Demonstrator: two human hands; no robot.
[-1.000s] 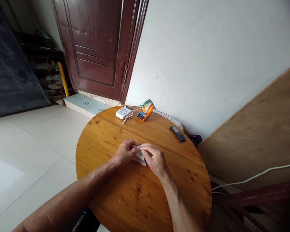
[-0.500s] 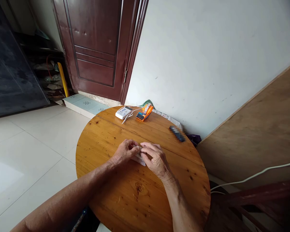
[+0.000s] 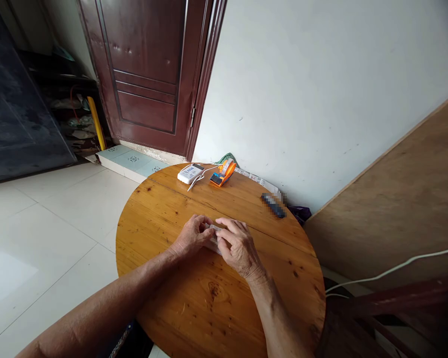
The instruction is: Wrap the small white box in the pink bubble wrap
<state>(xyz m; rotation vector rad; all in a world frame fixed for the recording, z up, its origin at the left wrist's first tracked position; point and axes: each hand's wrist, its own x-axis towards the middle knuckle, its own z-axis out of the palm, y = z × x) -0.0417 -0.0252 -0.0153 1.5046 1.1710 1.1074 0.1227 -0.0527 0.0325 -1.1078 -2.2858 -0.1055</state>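
Note:
A small whitish, partly see-through packet (image 3: 213, 245) lies on the round wooden table (image 3: 164, 204), mostly covered by my hands. My left hand (image 3: 192, 234) has its fingers bent over the packet's left and far side, thumb pressed on top. From the right, my right hand (image 3: 239, 246) grips the packet's near right end between thumb and curled fingers, with one finger raised over it. The fingertips of both hands almost meet. What exactly the packet contains is hidden.
Toward the table's far edge lie a white device with a cord (image 3: 190, 173) and an orange tape dispenser (image 3: 223, 174). A dark, pixelated object (image 3: 274, 206) rests at the right. Beyond stand a white wall (image 3: 302, 99) and a dark red door (image 3: 145, 64).
My right hand has shifted slightly left and its fingers have drawn in over the packet, covering more of its right end. My left hand has hardly moved.

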